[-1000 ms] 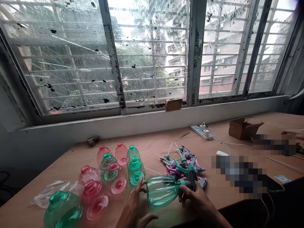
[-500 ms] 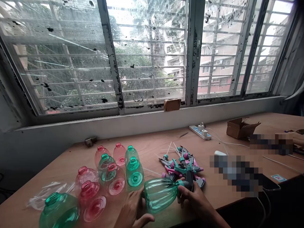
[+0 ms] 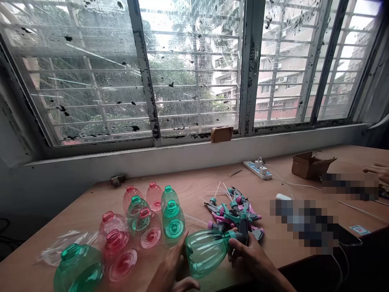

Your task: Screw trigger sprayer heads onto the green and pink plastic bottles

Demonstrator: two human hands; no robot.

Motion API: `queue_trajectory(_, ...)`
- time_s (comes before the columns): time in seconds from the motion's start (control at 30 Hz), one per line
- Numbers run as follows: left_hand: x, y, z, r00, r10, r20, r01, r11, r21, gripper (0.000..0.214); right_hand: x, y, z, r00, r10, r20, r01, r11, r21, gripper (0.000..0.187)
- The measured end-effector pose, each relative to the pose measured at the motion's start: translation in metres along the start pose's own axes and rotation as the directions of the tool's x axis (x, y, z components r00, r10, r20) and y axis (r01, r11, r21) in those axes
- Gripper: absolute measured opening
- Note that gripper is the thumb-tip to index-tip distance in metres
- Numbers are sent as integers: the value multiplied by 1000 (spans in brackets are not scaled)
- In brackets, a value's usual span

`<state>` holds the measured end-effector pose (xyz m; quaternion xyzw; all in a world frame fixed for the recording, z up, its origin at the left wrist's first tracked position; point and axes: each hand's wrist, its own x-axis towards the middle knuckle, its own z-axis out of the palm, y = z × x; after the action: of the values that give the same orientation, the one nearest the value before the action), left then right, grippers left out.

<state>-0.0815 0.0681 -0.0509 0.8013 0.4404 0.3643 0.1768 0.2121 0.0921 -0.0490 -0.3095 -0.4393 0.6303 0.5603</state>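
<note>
My right fingers (image 3: 238, 245) pinch a trigger sprayer (image 3: 242, 235) at the neck of a green bottle (image 3: 204, 253) above the counter (image 3: 188, 184); my left fingers (image 3: 180, 245) meet its base, thumb spread, their grip I cannot tell. This one appears nearly fitted; nine open-necked bottles (image 3: 151, 225) wait topless beyond, near piled loose sprayers (image 3: 232, 217).
</note>
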Motion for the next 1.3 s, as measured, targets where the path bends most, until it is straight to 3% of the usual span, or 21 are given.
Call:
queue_trajectory(0.23,4,6,-7,999,-16,42,26,971,-239,98,-2,-7,2,988,2,155,3,999,-34,47)
queue_trajectory(0.33,2,8,-6,999,-11,39,18,982,-190,96,0,-5,1,988,-1,151,4,1000,-23,52)
queue_trajectory(0.5,-1,13,2,999,-38,-16,39,998,53,119,2,0,-1,997,-43,68,43,999,0,55)
queue_trajectory(0.57,0,14,4,998,-16,-56,21,996,89,111,3,2,-1,997,-50,63,50,999,8,55)
queue_trajectory(0.73,1,15,5,979,112,-173,-97,991,95,59,4,1,-1,997,-49,52,49,999,13,53)
queue_trajectory(0.87,3,14,2,984,5,-176,1,999,36,70,2,1,1,999,-28,33,27,1000,9,54)
queue_trajectory(1.0,3,11,-3,988,-51,-146,52,999,3,65,1,3,3,999,-44,28,44,999,11,52)
queue_trajectory(1.2,1,16,-3,999,14,-40,-15,999,-29,97,3,5,-2,997,-69,-26,70,997,40,53)
queue_trajectory(1.3,0,20,-1,998,-3,-62,0,999,-35,81,3,5,-3,998,-62,-32,64,996,57,54)
